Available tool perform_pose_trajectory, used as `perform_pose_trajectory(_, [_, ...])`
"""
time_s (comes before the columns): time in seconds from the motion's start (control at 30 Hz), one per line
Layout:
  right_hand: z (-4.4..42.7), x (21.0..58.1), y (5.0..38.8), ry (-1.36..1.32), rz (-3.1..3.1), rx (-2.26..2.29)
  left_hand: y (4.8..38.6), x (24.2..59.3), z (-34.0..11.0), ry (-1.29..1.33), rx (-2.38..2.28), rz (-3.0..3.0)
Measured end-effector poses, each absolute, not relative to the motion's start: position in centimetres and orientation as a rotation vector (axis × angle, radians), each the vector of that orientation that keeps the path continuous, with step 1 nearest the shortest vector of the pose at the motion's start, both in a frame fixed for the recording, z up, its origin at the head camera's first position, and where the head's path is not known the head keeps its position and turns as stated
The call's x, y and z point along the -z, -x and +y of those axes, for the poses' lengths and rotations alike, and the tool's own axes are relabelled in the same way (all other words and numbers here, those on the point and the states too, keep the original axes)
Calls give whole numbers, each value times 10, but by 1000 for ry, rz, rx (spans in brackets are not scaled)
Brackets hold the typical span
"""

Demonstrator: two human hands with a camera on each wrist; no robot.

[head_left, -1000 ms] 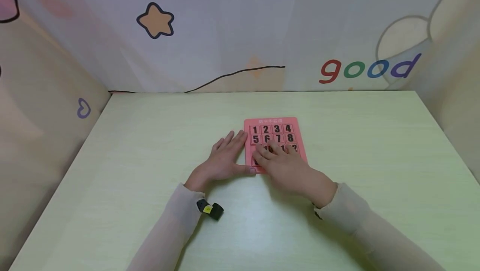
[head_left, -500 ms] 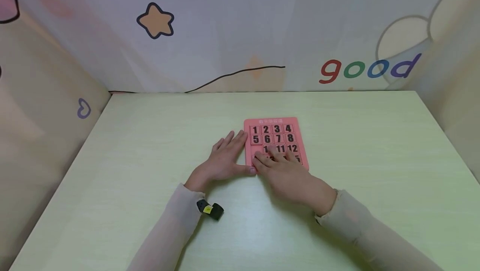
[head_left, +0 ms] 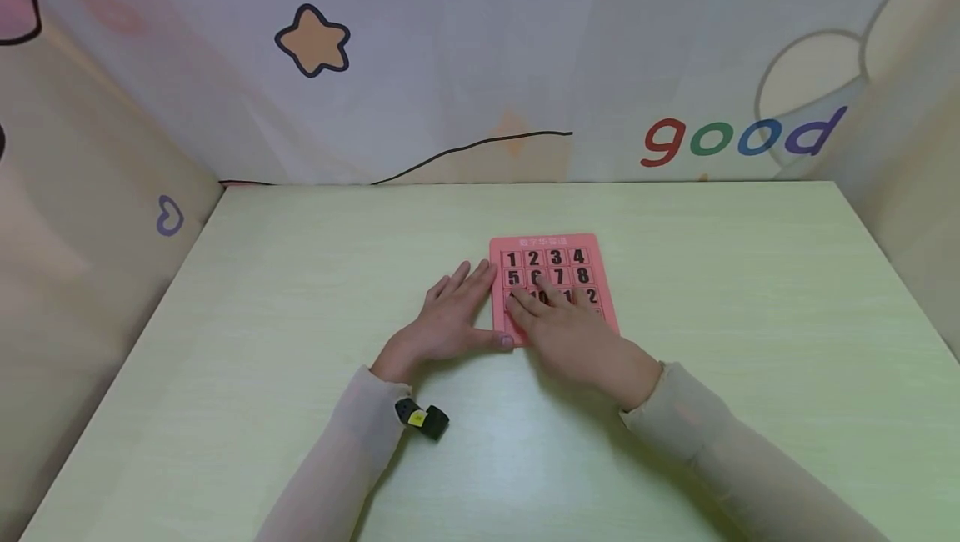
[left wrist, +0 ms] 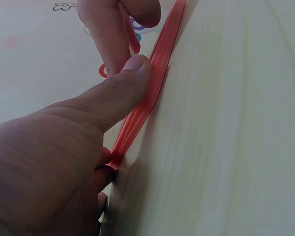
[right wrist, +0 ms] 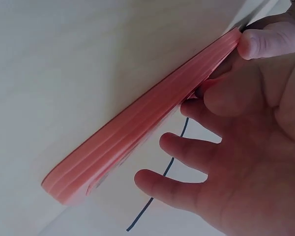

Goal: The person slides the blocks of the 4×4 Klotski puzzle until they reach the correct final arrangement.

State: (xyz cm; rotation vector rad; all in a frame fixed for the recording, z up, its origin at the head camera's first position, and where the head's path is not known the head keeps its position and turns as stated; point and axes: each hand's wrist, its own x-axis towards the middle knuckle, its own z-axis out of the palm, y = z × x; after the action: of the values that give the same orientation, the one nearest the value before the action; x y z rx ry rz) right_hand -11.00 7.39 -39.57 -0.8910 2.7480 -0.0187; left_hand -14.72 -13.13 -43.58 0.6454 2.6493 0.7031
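Note:
A pink number slide puzzle (head_left: 543,242) lies flat on the table, its black-numbered tiles in rows. In the head view, my left hand (head_left: 446,321) is spread along its left side. A fingertip touches the left edge, and the thumb lies at the near left corner. My right hand (head_left: 577,342) reaches over the near right part, its fingertips on or just above the tiles. It hides most of the bottom row and parts of the third. The bottom-left slot looks bare pink. In the left wrist view the thumb (left wrist: 130,73) rests against the puzzle's side (left wrist: 155,78).
The pale green table (head_left: 337,250) extends around the puzzle. Behind it stands a printed backdrop (head_left: 450,50) with a star and the word "good". A black device with a yellow label (head_left: 422,419) sits at the left wrist. Side walls border the table.
My right fingertips have moved up from the bottom row to the third row. The leftmost third-row slot, bare half a second ago, now holds a tile. The left hand stays in place.

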Motion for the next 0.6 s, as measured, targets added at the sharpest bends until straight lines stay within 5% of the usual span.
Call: perform_pose_trajectory(0.6, [91, 391, 105, 876, 2756, 94, 147, 437, -131, -644, -704, 2649])
